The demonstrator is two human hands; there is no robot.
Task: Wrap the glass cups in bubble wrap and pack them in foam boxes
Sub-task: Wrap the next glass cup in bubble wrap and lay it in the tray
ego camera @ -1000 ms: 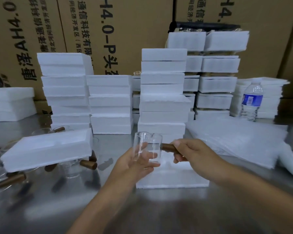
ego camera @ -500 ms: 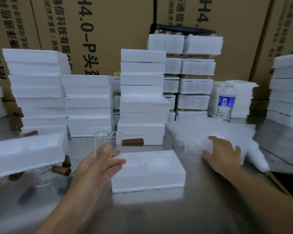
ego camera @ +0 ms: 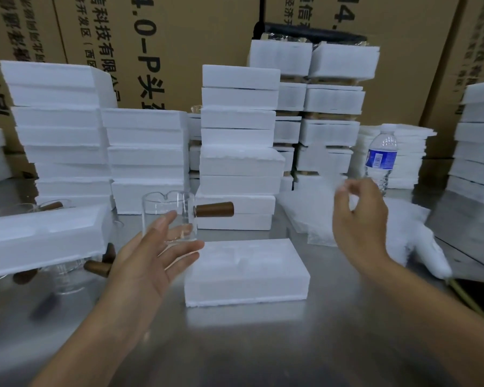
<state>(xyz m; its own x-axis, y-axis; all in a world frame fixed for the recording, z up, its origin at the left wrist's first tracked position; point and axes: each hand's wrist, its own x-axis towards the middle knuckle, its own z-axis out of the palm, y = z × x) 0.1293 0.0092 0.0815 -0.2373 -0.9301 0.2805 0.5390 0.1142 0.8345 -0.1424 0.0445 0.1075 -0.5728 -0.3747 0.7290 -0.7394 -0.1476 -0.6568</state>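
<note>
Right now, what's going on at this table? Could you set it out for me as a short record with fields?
Left hand: open, straight fingers carrying the glass cup
Cup handle: brown, pointing right
Right hand: pinching what looks like a bubble wrap sheet, above the pile
Foam box: lies on the steel table, between the hands
Other cups: at left, partly under a foam lid
Background: foam stacks, water bottle

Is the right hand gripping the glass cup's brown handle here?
No: the brown handle juts free from the glass cup at the left hand; the right hand pinches bubble wrap.
</note>
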